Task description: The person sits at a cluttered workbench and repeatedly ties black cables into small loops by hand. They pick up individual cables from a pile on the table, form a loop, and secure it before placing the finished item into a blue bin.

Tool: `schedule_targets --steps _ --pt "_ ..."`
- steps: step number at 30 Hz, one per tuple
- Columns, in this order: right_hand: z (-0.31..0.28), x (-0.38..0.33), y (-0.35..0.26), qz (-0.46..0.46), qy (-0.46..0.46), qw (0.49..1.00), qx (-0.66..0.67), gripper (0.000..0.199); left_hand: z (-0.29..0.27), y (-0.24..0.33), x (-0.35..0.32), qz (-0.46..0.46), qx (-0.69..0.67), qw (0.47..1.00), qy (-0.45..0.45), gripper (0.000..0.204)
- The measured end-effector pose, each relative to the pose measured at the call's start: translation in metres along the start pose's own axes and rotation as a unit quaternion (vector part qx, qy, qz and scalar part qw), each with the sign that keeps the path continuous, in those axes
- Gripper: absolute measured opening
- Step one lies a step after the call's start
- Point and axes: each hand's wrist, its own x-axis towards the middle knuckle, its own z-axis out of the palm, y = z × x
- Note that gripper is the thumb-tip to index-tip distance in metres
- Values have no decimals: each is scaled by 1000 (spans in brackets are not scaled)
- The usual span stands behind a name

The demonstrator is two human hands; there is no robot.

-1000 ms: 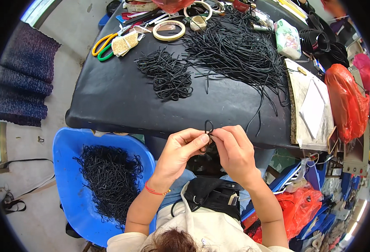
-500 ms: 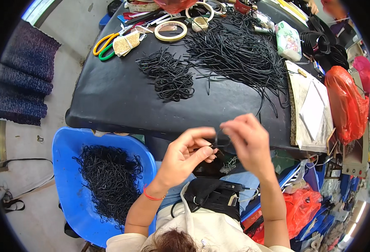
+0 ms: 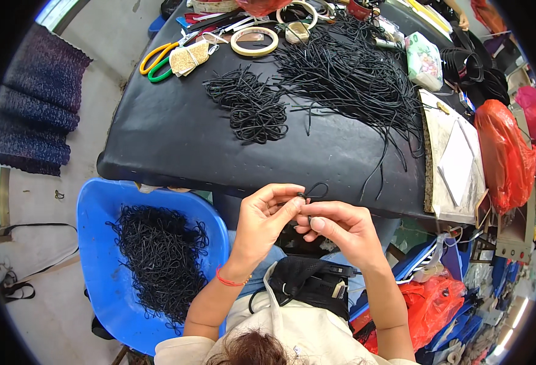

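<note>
A thin black cord (image 3: 319,190) is bent into a small loop that stands up above my fingertips, at the table's front edge. My left hand (image 3: 269,210) pinches the cord at the base of the loop between thumb and fingertips. Close against it, my right hand (image 3: 344,225) has its thumb and fingers closed on the cord just below the loop; the ends are mostly hidden by the fingers. Beyond my hands, a small pile of looped black cords (image 3: 249,109) lies on the black table (image 3: 176,134), beside a larger heap of loose straight cords (image 3: 353,79).
A blue basin (image 3: 91,243) on my left holds a tangle of looped black cords (image 3: 158,267). Scissors (image 3: 157,64), a tape roll (image 3: 254,42) and a tissue pack (image 3: 423,61) lie toward the back. A white board (image 3: 456,164) and red bags (image 3: 505,158) are at right.
My right hand has come down and closer to my left hand. The cord, blurred between the hands before, now shows as a clear small loop above the fingertips.
</note>
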Motion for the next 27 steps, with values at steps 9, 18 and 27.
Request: schedule_targets --steps 9,18,27 --pt "3 7 8 -15 107 992 -69 11 8 -3 -3 46 5 998 52 17" --pt "14 14 18 -95 215 966 -106 19 17 -14 -8 141 69 984 89 18" --pt "2 18 7 -42 165 985 -29 16 10 8 -12 45 168 985 -21 29"
